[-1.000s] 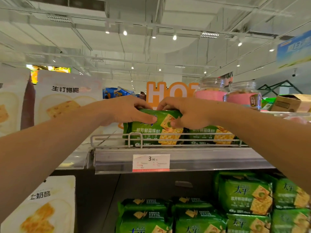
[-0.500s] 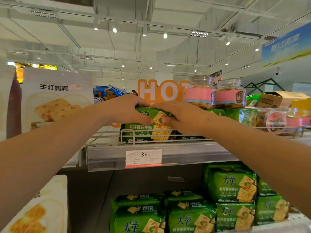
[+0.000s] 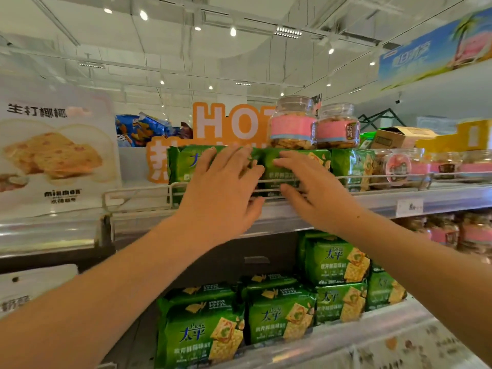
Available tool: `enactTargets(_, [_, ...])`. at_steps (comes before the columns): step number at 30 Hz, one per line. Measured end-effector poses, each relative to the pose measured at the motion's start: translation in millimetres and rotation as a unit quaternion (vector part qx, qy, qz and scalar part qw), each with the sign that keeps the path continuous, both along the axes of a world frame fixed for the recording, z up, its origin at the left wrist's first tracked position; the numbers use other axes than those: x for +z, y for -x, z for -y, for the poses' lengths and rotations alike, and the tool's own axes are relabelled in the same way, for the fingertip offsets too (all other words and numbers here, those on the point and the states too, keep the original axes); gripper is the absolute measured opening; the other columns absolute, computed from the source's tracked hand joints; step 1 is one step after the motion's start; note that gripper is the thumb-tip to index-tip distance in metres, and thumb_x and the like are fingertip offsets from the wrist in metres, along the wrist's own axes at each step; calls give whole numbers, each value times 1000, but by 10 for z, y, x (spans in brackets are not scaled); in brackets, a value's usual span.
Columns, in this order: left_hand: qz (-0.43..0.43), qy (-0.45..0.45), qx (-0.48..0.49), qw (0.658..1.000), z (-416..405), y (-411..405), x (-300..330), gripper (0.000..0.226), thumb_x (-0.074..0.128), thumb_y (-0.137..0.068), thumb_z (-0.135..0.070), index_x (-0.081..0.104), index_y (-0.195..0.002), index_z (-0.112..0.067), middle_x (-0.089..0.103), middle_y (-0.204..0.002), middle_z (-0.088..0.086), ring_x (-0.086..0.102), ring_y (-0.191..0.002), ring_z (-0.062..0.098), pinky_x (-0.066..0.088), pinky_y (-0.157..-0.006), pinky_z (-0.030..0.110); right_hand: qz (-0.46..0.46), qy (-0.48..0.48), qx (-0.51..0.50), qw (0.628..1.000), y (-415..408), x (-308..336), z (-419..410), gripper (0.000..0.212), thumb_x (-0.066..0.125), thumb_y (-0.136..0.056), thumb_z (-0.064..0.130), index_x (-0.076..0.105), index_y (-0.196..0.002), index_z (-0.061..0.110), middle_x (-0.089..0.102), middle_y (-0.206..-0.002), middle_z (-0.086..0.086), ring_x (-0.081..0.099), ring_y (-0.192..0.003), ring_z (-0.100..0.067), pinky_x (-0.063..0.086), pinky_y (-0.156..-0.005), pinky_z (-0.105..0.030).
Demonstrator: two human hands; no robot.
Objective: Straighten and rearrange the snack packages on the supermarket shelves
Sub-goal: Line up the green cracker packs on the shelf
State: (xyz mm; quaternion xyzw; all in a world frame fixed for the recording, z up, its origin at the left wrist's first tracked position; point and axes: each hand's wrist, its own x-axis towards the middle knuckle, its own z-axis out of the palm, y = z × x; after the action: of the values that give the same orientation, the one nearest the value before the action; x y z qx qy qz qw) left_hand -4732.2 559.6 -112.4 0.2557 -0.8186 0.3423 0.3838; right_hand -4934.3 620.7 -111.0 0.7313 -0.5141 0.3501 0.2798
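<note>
Green cracker packages stand in a row on the upper shelf behind a wire rail. My left hand lies flat with spread fingers against the front of the left green package. My right hand presses with straight fingers on the neighbouring green package. A third green package stands further right. More green packages are stacked on the lower shelf.
Two clear jars with pink labels sit on top of the upper green packages. More jars line the shelf to the right. A large white cracker bag stands at left. An orange HOT sign rises behind the row.
Both hands have let go of the green package they gripped from above and now lie open against the package fronts. The view has shifted so the lower shelf shows more.
</note>
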Motion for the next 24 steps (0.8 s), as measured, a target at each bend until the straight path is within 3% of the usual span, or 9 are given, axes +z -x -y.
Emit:
enactTargets(4, [-3, 24, -12, 1000, -13, 189, -310, 54, 54, -89, -40, 56, -134, -10, 50, -143, 16, 42, -135, 35, 30, -113, 53, -7, 22, -43, 999, 250, -282, -146, 44, 54, -98, 18, 48, -140, 9, 44, -146, -10, 33, -139, -23, 25, -116, -35])
enactTargets(11, [-79, 37, 14, 996, -63, 400, -394, 46, 58, -84, -35, 63, -122, -8, 62, -116, 14, 56, -109, 36, 39, -98, 51, -48, 51, -79, 994, 510, -356, -183, 47, 56, -96, 22, 50, -139, 7, 49, -144, -9, 43, -133, -28, 31, -113, -43])
enactTargets(14, [-104, 30, 57, 992, -105, 514, -362, 55, 58, -82, -42, 60, -125, -8, 61, -106, 13, 55, -99, 36, 39, -89, 49, -62, 78, -54, 994, 610, -338, -133, 46, 56, -92, 23, 55, -135, 6, 55, -137, -8, 49, -128, -28, 36, -109, -48])
enactTargets(16, [-107, 35, 92, 989, -117, 579, -353, 57, 58, -83, -49, 63, -122, -8, 60, -104, 16, 55, -97, 36, 39, -84, 47, -75, 103, -22, 992, 709, -328, -96, 44, 58, -91, 21, 57, -132, 7, 58, -133, -7, 50, -125, -26, 37, -108, -43])
enactTargets(19, [-119, 38, 137, 983, -152, 664, -359, 62, 57, -81, -58, 65, -115, -7, 58, -102, 16, 54, -95, 36, 39, -84, 47, -54, 107, 22, 993, 971, -300, -60, 42, 57, -92, 20, 57, -132, 6, 58, -130, -8, 50, -124, -27, 37, -107, -42])
enactTargets(24, [-159, 33, 196, 967, -265, 830, -388, 67, 52, -80, -63, 63, -109, -3, 55, -96, 17, 52, -91, 36, 39, -86, 50, -24, 111, 3, 994, 1576, -285, -84, 44, 54, -92, 25, 57, -131, 5, 58, -123, -12, 51, -117, -32, 35, -103, -42])
